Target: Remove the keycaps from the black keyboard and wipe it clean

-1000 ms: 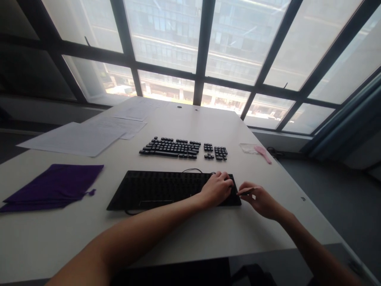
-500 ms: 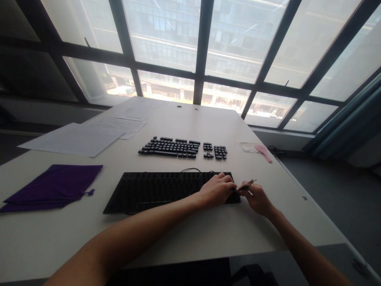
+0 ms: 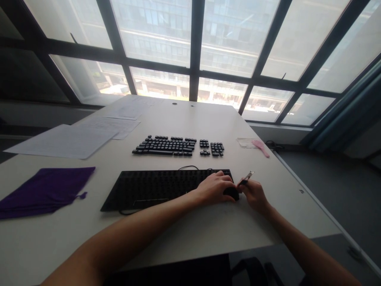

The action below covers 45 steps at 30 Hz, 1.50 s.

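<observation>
A black keyboard base [image 3: 154, 186] without its keycaps lies on the white table, its cable partly showing behind it. My left hand [image 3: 216, 186] rests palm down over the right end of the base, thumb and fingers apart. Close beside it, at the base's right edge, my right hand [image 3: 253, 194] is closed around a small dark tool [image 3: 247, 177] with a forked metal end pointing up. The tool's lower end is hidden by my fingers. Behind the base, several black keycaps [image 3: 166, 146] lie grouped in a keyboard layout.
A purple drawstring pouch [image 3: 50, 188] lies at the left, with white paper sheets [image 3: 68, 141] behind it. Toward the right edge of the table [image 3: 184, 234] are a pink handled object [image 3: 261, 148] and a clear packet [image 3: 245, 143]. Large windows stand beyond.
The view has shifted slightly. My left thumb has spread away from the fingers over the base's right end. The tool in my right hand has tilted more upright.
</observation>
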Tool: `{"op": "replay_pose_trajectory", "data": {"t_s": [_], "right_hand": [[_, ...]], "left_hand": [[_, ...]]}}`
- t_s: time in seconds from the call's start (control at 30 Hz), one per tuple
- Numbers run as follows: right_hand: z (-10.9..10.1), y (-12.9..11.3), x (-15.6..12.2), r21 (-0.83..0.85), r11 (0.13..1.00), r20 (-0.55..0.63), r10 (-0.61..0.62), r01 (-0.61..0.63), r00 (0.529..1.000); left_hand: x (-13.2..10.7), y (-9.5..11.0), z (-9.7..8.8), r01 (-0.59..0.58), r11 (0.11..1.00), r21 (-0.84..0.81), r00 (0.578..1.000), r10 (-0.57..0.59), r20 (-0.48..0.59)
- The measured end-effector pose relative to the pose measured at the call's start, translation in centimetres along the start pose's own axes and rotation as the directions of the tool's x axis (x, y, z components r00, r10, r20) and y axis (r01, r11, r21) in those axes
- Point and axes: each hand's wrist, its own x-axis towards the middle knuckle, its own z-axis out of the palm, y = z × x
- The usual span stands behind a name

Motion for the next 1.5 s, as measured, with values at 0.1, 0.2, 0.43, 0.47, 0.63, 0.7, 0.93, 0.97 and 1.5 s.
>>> {"op": "replay_pose_trajectory", "data": {"t_s": [0.1, 0.2, 0.43, 0.47, 0.63, 0.7, 0.93, 0.97, 1.5], "right_hand": [[0.0, -0.2, 0.1, 0.007, 0.999, -0.006, 0.033, -0.033, 0.999], [0.1, -0.3, 0.1, -0.007, 0.999, -0.019, 0.042, -0.042, 0.999], [0.9, -0.5, -0.4, -0.139, 0.981, 0.025, -0.136, 0.138, 0.99], [1.1, -0.6, -0.5, -0.146, 0.975, 0.05, -0.164, 0.17, 0.985], [1.3, -1.0, -0.6, -0.135, 0.966, 0.068, -0.211, 0.219, 0.975], [1.1, -1.0, -0.5, -0.094, 0.985, 0.02, -0.145, 0.147, 0.989], [1.0, -0.6, -0.2, 0.017, 0.999, -0.076, 0.035, -0.033, 0.996], [1.0, -0.6, -0.2, 0.016, 1.0, -0.09, 0.005, -0.004, 0.996], [0.6, -1.7, 0.1, 0.174, 0.984, -0.063, -0.022, 0.033, 0.998]], "left_hand": [[0.0, 0.1, -0.1, 0.015, 1.0, -0.003, 1.0, -0.015, 0.0], [0.0, 0.2, -0.2, 0.034, 0.999, 0.0, 0.999, -0.034, 0.011], [0.8, 1.0, -0.2, 0.083, 0.996, 0.042, 0.995, -0.085, 0.048], [0.9, 1.2, -0.1, 0.101, 0.994, 0.047, 0.994, -0.103, 0.04], [0.8, 1.9, 0.4, 0.143, 0.989, 0.041, 0.99, -0.142, -0.011], [0.7, 2.0, 0.4, 0.146, 0.989, 0.005, 0.989, -0.146, -0.004], [0.7, 1.6, 0.4, 0.177, 0.974, -0.142, 0.979, -0.189, -0.077], [0.6, 1.5, 0.4, 0.169, 0.974, -0.148, 0.978, -0.185, -0.099], [0.2, 1.1, 1.2, 0.135, 0.95, -0.282, 0.948, -0.207, -0.244]]}}
